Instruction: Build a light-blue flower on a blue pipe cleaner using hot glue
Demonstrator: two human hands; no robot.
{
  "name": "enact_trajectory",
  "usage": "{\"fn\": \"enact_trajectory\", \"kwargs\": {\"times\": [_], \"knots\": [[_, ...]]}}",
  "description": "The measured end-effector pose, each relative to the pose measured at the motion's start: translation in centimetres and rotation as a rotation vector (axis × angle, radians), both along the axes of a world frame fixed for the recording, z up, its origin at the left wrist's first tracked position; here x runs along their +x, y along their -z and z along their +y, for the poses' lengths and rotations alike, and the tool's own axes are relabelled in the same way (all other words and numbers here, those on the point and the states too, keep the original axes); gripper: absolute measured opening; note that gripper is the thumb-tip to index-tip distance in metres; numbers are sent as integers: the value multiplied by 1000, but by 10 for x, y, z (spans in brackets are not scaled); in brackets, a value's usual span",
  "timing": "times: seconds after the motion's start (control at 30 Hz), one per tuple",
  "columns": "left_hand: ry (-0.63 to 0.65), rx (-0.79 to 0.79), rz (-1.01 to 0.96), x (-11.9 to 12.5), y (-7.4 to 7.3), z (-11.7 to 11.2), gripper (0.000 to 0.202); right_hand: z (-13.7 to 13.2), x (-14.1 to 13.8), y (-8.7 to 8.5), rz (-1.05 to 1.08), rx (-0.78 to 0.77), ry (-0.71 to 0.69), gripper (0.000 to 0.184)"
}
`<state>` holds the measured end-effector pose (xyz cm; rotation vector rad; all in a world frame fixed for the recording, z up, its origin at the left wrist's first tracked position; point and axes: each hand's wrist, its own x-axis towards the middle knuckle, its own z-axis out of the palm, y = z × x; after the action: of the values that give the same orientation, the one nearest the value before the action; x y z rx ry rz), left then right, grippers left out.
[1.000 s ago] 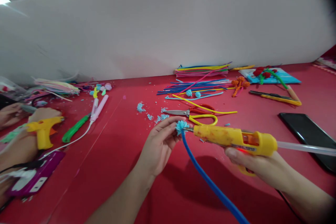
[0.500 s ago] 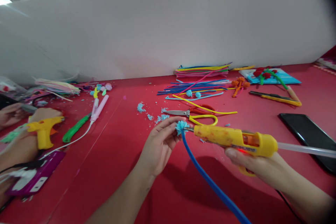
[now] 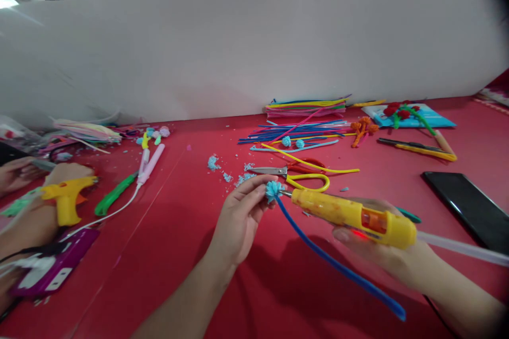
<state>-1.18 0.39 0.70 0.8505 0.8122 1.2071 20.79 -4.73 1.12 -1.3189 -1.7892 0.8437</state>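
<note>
My left hand (image 3: 242, 217) pinches a small light-blue fuzzy pompom (image 3: 273, 189) fixed on the end of a blue pipe cleaner (image 3: 338, 267), which trails down to the right. My right hand (image 3: 382, 251) grips a yellow glue gun (image 3: 353, 214), its finger under the body. The gun's nozzle touches the pompom where it meets the stem. A clear glue stick (image 3: 461, 248) sticks out of the gun's back end.
Scissors with yellow handles (image 3: 296, 175), a heap of coloured pipe cleaners (image 3: 302, 122), blue fluff scraps (image 3: 228, 169) and a black phone (image 3: 469, 204) lie on the red table (image 3: 178, 222). At the left another person's hands (image 3: 35, 206) hold a second yellow glue gun (image 3: 66, 198). A white board (image 3: 254, 37) stands behind.
The blue pipe cleaner's free end has swung up and to the right, lying flatter. The glue gun has tilted slightly, its back end lower. My left hand has hardly moved.
</note>
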Motion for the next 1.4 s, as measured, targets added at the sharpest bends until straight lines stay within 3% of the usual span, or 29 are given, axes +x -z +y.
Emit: {"fn": "enact_trajectory", "kwargs": {"times": [0.17,0.3,0.37,0.5,0.67,0.73,0.77,0.83,0.93,1.13,1.23,1.4], "knots": [[-129,123,42,-1,2,2,14,6,2,-1,-254,260,-106,21],[-232,5,-34,-6,1,11,14,9,1,2,-231,198,5,11],[-250,-45,-75,-9,1,15,15,10,-4,5,-252,121,-18,7],[-196,-60,-112,-10,0,15,15,8,-21,16,-418,3,-240,14],[-81,-95,-77,-6,0,9,16,12,-24,22,-465,6,-345,33],[-41,-83,-77,-4,2,8,16,19,-15,23,-440,89,-292,30],[-30,-81,-76,-4,2,7,15,23,-9,24,-453,145,-229,20],[-10,-92,-66,-2,4,7,15,32,0,29,-567,220,-125,12],[29,-110,-36,-1,6,6,15,39,1,40,-684,266,-147,11],[90,-90,19,0,5,3,15,40,-16,53,-687,309,-160,18],[152,-78,35,1,3,1,16,42,-16,49,-611,317,-102,15],[297,-103,112,3,-1,-6,14,34,-11,28,-449,348,-37,11]]}}
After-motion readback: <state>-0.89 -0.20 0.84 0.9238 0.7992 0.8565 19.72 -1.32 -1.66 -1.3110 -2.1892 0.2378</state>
